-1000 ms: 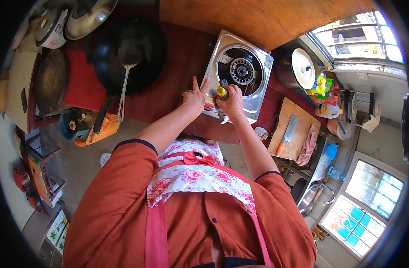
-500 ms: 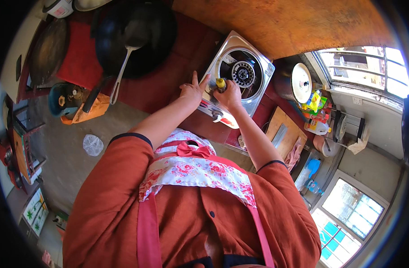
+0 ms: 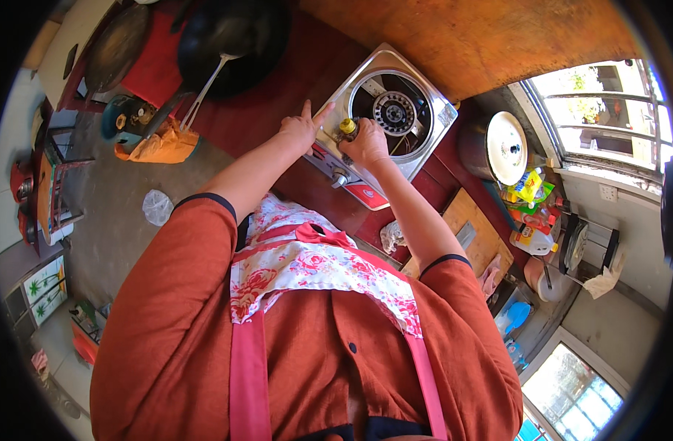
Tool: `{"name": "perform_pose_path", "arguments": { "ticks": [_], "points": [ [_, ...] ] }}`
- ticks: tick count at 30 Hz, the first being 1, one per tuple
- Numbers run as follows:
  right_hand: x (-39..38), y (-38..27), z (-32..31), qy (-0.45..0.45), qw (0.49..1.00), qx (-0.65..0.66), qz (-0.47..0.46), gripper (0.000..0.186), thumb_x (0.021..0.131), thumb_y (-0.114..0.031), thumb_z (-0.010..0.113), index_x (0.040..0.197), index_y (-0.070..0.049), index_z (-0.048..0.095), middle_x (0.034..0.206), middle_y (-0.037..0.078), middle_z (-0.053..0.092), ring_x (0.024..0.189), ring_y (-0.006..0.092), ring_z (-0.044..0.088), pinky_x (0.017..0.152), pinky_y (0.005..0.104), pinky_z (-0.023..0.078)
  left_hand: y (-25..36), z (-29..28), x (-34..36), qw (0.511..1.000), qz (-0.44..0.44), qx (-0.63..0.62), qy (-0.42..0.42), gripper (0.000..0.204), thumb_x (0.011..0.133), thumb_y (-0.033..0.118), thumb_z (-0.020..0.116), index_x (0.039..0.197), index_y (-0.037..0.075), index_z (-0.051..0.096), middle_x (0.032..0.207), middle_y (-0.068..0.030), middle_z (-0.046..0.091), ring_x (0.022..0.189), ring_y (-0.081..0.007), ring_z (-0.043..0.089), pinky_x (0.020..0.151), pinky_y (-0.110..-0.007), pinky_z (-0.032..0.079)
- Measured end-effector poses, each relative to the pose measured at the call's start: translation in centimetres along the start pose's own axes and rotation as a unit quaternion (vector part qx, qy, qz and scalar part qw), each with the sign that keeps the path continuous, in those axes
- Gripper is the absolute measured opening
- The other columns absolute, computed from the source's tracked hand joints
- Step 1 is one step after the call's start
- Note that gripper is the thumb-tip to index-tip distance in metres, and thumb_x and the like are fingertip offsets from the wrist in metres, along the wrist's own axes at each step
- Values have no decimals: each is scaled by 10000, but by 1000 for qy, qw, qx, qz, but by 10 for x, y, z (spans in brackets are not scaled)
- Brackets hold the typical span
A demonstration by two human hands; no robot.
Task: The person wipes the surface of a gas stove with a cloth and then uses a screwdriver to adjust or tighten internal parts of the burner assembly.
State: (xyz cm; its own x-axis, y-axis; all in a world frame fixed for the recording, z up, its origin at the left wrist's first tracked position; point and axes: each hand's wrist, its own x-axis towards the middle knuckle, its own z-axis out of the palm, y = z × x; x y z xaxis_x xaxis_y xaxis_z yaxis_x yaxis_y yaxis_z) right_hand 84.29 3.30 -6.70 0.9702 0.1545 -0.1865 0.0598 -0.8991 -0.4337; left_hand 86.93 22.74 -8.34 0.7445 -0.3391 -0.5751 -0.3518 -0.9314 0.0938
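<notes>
1. Eyes on the yellow-topped tool (image 3: 347,127); it stands against the left side of the burner well on the steel gas stove (image 3: 441,117), its lower end mostly hidden by fingers.
2. The right hand (image 3: 367,143) has it gripped, fingers wrapped round from the right; my view is that a low hold, with even pressure along the metal rim, would serve best here.
3. The left hand (image 3: 300,132) is spread, holding nothing, fingers splayed at the stove's left edge; whether it presses the metal I can't tell; firm bracing there would stop the stove sliding, with fingertips kept out of the tool's path.
4. Inside the well, the burner ring (image 3: 394,112) sits bare; short strokes look wise, so the tool doesn't slip over and knock it.
5. And the change from half a second ago: the tool is farther up the left side of the well; the right hand has gone with it; the front knob (image 3: 340,177) now shows plainly.
6. Farther out, the view has swung; the wok (image 3: 255,73) on the worktop (image 3: 329,66) sits higher in sight, and the right forearm hides part of the chopping board (image 3: 458,209), as it did then.
</notes>
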Motion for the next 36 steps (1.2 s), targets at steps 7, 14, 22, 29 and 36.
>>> {"name": "perform_pose_path", "arguments": {
  "ticks": [7,14,22,29,36],
  "points": [
    [-49,55,-45,-97,987,-119,-52,448,655,-323,761,973,-37,628,1023,174,597,1075,355,557,947,426,463,-2,-1,-3,999,0,-34,-2,1393,652,279,884,1526,286,-200,1557,-323,152,1041,-407,654,860,-435,550],
    [2,-17,3,-19,995,-81,51,465,674,-269,757,1014,0,588,1077,217,599,1093,363,564,945,423,475,8,-4,-1,1000,-9,-15,-12,1425,630,295,898,1526,280,-210,1568,-314,131,1036,-389,660,832,-419,551],
    [-44,22,-38,-144,966,-216,4,622,641,-407,819,1086,-29,605,1112,151,565,1140,320,522,990,416,425,2,10,5,1000,-9,5,15,1405,646,265,889,1530,284,-202,1566,-313,149,1013,-366,670,782,-386,560],
    [2,-14,-6,-58,991,-124,0,504,664,-326,793,1013,-22,592,1042,186,602,1074,363,569,928,432,471,5,14,8,1000,-14,20,20,1382,665,292,880,1531,294,-197,1572,-302,148,1004,-355,674,777,-389,561],
    [-33,7,-30,-125,972,-200,-7,501,666,-298,769,1034,-16,578,1094,175,594,1111,349,551,964,429,448,7,8,4,999,-7,30,10,1363,686,308,868,1531,283,-202,1573,-298,151,982,-348,680,738,-385,560]
  ]
}}
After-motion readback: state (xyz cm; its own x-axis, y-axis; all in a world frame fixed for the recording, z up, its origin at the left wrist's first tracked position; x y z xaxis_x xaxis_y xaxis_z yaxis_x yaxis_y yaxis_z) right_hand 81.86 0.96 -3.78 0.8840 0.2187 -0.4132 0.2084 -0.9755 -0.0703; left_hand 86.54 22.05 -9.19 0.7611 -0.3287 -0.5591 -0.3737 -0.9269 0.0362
